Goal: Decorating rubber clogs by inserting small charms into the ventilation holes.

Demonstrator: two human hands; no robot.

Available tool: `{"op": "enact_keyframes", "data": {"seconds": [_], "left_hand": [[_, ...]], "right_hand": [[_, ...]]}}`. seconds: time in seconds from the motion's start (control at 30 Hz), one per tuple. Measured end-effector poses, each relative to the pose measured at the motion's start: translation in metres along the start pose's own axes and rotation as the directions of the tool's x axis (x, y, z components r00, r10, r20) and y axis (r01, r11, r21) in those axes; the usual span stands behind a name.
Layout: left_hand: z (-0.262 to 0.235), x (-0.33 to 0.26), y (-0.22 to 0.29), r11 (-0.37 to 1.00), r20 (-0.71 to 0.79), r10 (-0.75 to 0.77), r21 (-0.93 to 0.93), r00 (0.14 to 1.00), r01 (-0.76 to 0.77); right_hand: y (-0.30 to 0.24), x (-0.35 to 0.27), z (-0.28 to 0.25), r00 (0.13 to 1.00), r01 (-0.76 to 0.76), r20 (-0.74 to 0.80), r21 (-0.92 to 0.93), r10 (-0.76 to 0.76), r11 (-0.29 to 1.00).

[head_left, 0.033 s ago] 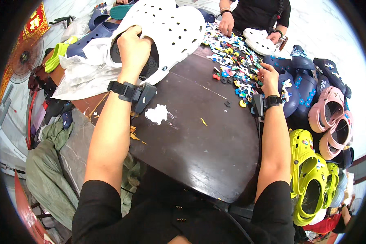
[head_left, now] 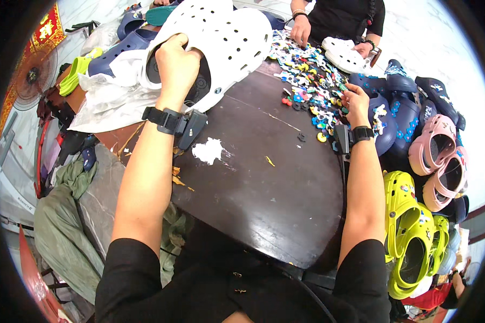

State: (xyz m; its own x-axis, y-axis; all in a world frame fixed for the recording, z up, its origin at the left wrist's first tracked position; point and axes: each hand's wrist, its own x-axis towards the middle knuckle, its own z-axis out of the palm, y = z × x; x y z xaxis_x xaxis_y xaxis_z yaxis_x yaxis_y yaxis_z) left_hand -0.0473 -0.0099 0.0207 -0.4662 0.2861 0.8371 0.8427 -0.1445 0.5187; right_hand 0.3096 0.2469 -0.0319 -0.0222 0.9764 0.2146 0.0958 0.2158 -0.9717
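Observation:
A pair of white clogs (head_left: 234,40) with round holes is gripped by my left hand (head_left: 173,67) at the far left of the table. The hand's fingers close over the heel end of the nearer clog, partly hidden inside its opening. My right hand (head_left: 357,105) is at the right edge of a pile of small colourful shoe charms (head_left: 312,75). Its fingers are loosely bent and apart, their tips close to the charms. Whether a tiny charm touches them is too small to tell.
Across the dark table (head_left: 264,188), a person's hand (head_left: 300,31) reaches into the charms, with another white clog (head_left: 344,55) beside it. Navy clogs (head_left: 399,121), pink clogs (head_left: 434,145) and lime clogs (head_left: 409,226) line the right side. White wrapping (head_left: 110,102) lies left.
The other person's hand over the charms has shifted very slightly. Both my hands and the white clogs stay in place.

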Motion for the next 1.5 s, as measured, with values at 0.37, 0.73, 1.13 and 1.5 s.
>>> {"op": "enact_keyframes", "data": {"seconds": [0.37,0.73,1.13,1.5], "left_hand": [[0.001,0.0,-0.001,1.0,0.018,-0.023,0.018,1.0,0.023],[-0.001,0.0,-0.001,0.998,0.032,-0.061,0.022,0.998,0.06],[-0.002,-0.001,0.002,0.999,0.023,-0.033,-0.001,0.999,0.033],[0.0,-0.001,0.001,1.0,-0.006,0.009,-0.006,1.0,-0.009]], "right_hand": [[0.006,0.001,0.002,0.992,0.002,0.123,-0.009,-0.001,1.0],[-0.002,-0.009,0.006,0.974,0.068,0.225,-0.132,-0.037,0.989],[-0.033,-0.033,0.04,0.764,0.563,0.614,-0.487,-0.196,0.668],[-0.046,-0.054,0.056,0.568,0.749,0.815,-0.453,-0.116,0.484]]}}
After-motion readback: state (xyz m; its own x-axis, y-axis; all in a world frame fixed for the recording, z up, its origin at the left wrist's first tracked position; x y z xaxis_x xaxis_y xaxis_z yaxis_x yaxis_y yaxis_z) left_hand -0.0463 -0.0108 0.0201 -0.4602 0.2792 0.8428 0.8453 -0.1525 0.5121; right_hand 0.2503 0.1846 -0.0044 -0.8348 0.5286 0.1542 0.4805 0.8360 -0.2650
